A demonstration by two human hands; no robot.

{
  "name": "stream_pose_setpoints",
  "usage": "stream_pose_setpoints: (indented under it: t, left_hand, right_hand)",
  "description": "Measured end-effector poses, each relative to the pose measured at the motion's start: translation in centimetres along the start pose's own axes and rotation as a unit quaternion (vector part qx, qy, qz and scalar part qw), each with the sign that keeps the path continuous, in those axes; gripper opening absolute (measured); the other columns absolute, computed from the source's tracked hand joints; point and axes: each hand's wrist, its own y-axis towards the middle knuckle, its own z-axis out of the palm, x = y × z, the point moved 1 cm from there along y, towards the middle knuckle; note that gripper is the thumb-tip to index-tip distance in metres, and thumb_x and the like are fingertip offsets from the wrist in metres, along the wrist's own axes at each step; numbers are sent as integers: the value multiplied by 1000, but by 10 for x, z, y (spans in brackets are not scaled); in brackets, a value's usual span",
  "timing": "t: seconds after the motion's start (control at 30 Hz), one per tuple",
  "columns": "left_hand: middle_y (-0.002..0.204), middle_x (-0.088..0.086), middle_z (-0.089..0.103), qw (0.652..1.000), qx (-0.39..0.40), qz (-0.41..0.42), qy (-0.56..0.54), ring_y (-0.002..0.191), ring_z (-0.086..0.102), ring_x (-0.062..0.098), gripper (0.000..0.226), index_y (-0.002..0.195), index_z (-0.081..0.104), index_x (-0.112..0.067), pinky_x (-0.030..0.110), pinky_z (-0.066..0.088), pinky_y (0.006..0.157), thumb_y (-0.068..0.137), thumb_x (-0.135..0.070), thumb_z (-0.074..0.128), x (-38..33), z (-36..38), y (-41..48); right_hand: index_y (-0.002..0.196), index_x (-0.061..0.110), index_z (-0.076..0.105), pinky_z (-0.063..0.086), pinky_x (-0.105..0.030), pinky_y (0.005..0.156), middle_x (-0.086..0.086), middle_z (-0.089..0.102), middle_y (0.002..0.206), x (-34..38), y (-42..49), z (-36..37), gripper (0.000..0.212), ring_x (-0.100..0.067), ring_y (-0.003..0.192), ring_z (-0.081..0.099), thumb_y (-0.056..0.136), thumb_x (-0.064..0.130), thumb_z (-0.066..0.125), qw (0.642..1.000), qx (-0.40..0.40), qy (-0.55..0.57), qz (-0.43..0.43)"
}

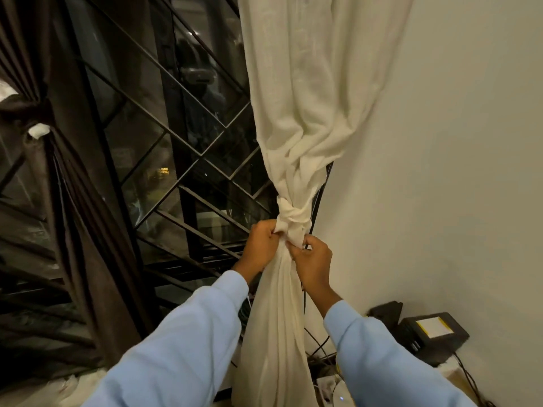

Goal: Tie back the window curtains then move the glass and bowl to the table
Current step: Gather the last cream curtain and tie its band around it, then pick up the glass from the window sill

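A cream curtain [305, 92] hangs at the right side of the window and is bunched into a knot [292, 214] at mid height. My left hand [261, 245] grips the cloth just under the knot on its left side. My right hand [313, 264] pinches a fold of the same cloth right below the knot. The curtain's lower part [273, 333] hangs between my two light-blue sleeves. A dark brown curtain [73, 177] on the left is gathered with a tie [32, 113]. No glass or bowl is in view.
The window [182, 142] has a dark metal grille with diagonal bars. A white wall [455, 171] stands to the right. Black boxes [435, 337] and cables [320, 348] lie on a surface at the lower right, near the curtain's foot.
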Motion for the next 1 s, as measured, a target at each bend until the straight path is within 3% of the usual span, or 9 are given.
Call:
stream_pose_setpoints:
  t: [0.1,0.27,0.37,0.43,0.5,0.63,0.8,0.9,1.0]
  left_hand:
    - [78,6,65,999,21,-29,-20,73,57,11,15,78,65,3,26,47,67,88,3,54,18,10,-9]
    - [108,11,67,982,32,-187,7,102,62,27,23,110,66,-7,33,50,86,93,-10,51,58,34,-57]
    - [121,7,62,976,90,-197,2,112,59,25,32,126,56,-12,28,45,88,94,-9,49,66,34,-87]
    - [130,6,56,971,119,-204,22,119,54,25,43,137,45,-15,28,43,92,94,-14,52,72,28,-105]
    - [139,7,49,965,136,-218,50,126,49,27,56,144,35,-12,36,41,103,93,-20,57,79,20,-124]
    - [142,7,47,961,126,-239,63,127,47,23,56,140,41,-12,40,40,106,89,-21,62,80,0,-162]
    - [130,8,57,964,77,-234,98,120,53,26,42,130,51,-9,31,43,97,89,-16,62,67,-18,-205]
    - [128,6,58,964,39,-242,104,119,53,23,42,129,52,-10,31,43,98,89,-16,62,55,-27,-239]
    - [123,1,58,961,5,-250,120,112,55,16,39,127,53,-9,24,42,93,89,-12,61,39,-38,-278]
  right_hand:
    - [64,6,59,39,-14,55,-4,61,64,-14,-11,4,26,-3,55,49,79,11,81,999,-17,-17,41]
    - [71,4,64,38,-5,60,6,61,65,-40,-51,-1,20,-5,61,54,78,11,81,994,-13,-62,90]
    - [88,11,72,47,-12,68,4,70,84,-48,-75,1,7,-11,78,64,82,12,76,992,4,-67,108]
    - [107,11,68,48,-10,76,5,66,102,-49,-92,3,22,-9,91,62,86,9,72,992,15,-56,112]
    - [124,12,58,45,-16,86,7,54,112,-48,-109,3,38,-8,99,55,89,11,70,992,28,-45,116]
    - [133,11,51,42,-31,101,-3,51,127,-50,-134,3,47,-16,113,50,90,14,69,990,58,-76,106]
    - [129,14,57,47,-39,102,-1,55,127,-45,-162,2,38,-23,118,54,92,15,67,984,139,-72,86]
    - [128,16,57,47,-39,104,4,53,125,-40,-186,-1,36,-17,116,53,94,16,65,975,196,-61,81]
    - [128,14,57,45,-35,104,-3,56,130,-26,-214,-6,33,-15,116,52,95,15,62,962,260,-47,65]
